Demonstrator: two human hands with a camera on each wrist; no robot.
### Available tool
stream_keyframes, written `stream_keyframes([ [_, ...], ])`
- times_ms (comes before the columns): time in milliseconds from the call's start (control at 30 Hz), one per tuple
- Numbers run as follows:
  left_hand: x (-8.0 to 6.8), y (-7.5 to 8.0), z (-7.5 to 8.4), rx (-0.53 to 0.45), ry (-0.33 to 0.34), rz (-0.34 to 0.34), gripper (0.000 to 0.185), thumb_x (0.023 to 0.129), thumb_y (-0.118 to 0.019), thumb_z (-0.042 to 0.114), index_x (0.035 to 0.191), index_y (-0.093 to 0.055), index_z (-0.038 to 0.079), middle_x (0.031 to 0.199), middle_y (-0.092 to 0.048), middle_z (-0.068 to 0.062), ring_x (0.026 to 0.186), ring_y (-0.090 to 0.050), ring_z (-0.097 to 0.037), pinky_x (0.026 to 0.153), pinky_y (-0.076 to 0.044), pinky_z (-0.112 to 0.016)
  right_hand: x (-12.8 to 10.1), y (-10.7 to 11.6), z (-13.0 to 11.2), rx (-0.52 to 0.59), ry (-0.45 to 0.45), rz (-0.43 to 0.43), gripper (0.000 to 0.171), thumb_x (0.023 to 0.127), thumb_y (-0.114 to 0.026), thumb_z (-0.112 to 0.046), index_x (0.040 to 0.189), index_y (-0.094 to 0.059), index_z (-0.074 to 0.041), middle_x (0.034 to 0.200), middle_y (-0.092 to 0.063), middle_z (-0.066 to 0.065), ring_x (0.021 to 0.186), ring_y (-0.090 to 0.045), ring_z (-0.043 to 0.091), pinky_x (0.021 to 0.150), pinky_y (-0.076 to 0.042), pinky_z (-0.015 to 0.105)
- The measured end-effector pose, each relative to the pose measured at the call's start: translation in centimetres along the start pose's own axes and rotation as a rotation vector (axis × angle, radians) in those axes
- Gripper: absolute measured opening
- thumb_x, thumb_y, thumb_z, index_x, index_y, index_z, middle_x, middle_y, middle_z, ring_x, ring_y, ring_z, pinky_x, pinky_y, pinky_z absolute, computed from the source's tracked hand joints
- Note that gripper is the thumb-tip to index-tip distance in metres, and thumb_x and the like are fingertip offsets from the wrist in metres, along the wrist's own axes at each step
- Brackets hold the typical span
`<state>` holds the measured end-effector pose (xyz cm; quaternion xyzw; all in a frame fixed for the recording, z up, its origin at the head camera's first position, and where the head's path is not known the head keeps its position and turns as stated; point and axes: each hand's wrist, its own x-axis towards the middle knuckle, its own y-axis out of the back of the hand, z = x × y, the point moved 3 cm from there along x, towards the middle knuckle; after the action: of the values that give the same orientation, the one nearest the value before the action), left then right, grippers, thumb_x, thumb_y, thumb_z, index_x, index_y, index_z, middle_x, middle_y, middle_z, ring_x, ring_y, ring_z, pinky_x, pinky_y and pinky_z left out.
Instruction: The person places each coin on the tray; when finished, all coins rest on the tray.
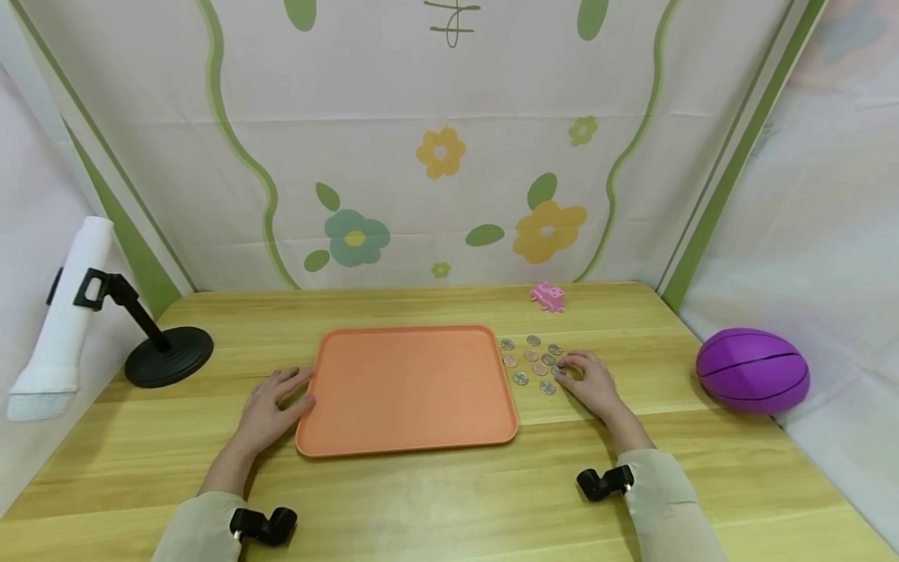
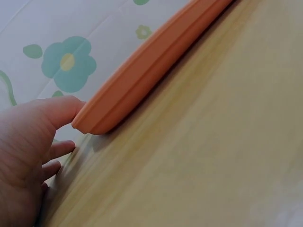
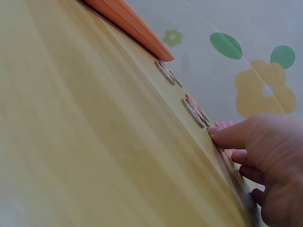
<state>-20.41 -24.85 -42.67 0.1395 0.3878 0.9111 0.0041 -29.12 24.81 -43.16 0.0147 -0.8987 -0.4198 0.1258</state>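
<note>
Right hand (image 1: 593, 382) curls its grip onto 1 coin (image 1: 559, 371), seemingly pinching it, at the near-right edge of the coin cluster (image 1: 531, 361) right of the tray (image 1: 410, 388); left hand (image 1: 270, 406) rests open against the tray's left rim.

The coins (image 1: 531, 361) are too small to tell what is stamped on them, and the right hand (image 1: 591, 384) covers the ones at its fingertips, so you cannot tell if it pinches one. In the right wrist view the coins show only as thin edges and the picture's edge cuts off the hand. In the left wrist view only one rim of the orange tray (image 2: 142, 71) shows, and most of the left hand (image 2: 26, 151) is cut off.
</note>
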Motion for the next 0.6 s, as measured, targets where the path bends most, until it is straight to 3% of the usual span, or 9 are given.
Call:
stream_keyframes([
  [433, -0.02, 0.05, -0.14, -0.002, 0.004, -0.012, 0.047, 0.084, -0.056, 0.027, 0.124, -0.048, 0.005, 0.129, -0.032, -0.026, 0.120, -0.014, -0.046, 0.089, -0.006, -0.063, 0.10, -0.23, -0.28, -0.023, -0.038, -0.025, 0.019, 0.080, -0.060, -0.014, 0.092, -0.058, 0.001, 0.122, -0.040, 0.021, 0.114, -0.027, 0.038, 0.090, -0.016, 0.054],
  [600, -0.05, -0.04, -0.13, -0.009, 0.009, -0.013, 0.047, 0.084, -0.056, 0.028, 0.124, -0.047, 0.004, 0.129, -0.031, -0.026, 0.120, -0.013, -0.047, 0.088, -0.006, -0.064, 0.03, -0.09, -0.53, 0.008, -0.017, 0.010, 0.019, 0.077, -0.063, -0.010, 0.091, -0.056, 0.002, 0.107, -0.049, 0.020, 0.104, -0.036, 0.036, 0.089, -0.023, 0.049],
])
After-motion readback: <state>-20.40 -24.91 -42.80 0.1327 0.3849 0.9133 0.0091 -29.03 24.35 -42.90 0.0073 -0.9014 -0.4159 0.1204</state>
